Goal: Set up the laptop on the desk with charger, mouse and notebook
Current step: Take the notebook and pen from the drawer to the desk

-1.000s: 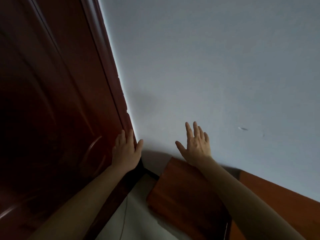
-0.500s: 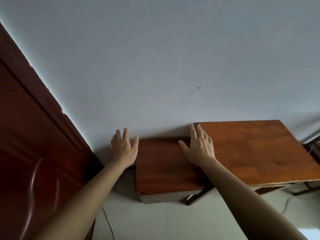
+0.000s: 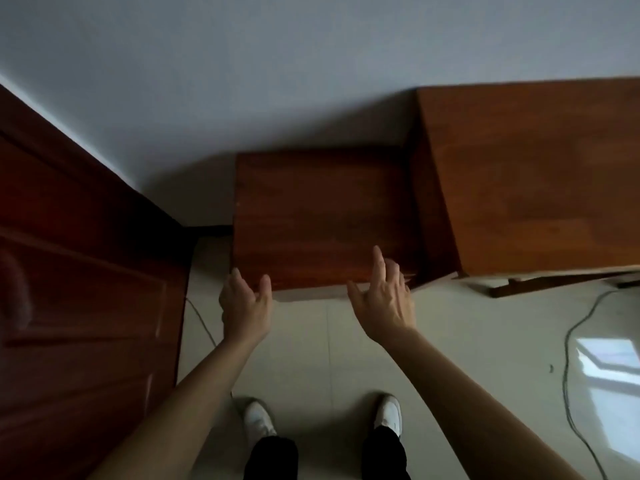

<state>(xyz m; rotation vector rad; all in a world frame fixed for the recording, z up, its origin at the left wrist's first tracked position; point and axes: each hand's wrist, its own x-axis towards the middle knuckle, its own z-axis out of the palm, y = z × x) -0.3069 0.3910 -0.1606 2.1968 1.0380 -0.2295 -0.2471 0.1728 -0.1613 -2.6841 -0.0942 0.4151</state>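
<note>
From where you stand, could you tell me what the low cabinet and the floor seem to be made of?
The low cabinet looks like reddish-brown wood or veneer with a satin finish, showing faint grain. The floor looks like glossy pale tile, with grout lines and a window reflection.

desk reddish-brown | wall grey | shoes white

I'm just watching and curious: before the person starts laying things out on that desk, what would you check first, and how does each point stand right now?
1. Left hand free: ok, open and holding nothing.
2. Right hand free: ok, open and holding nothing.
3. Desk top bare: ok for the part in view.
4. Low cabinet top bare: ok.
5. Laptop, charger, mouse, notebook within sight: not ok, none visible.
6. Floor cable away from the shoes: ok, it lies off to the right.
</note>
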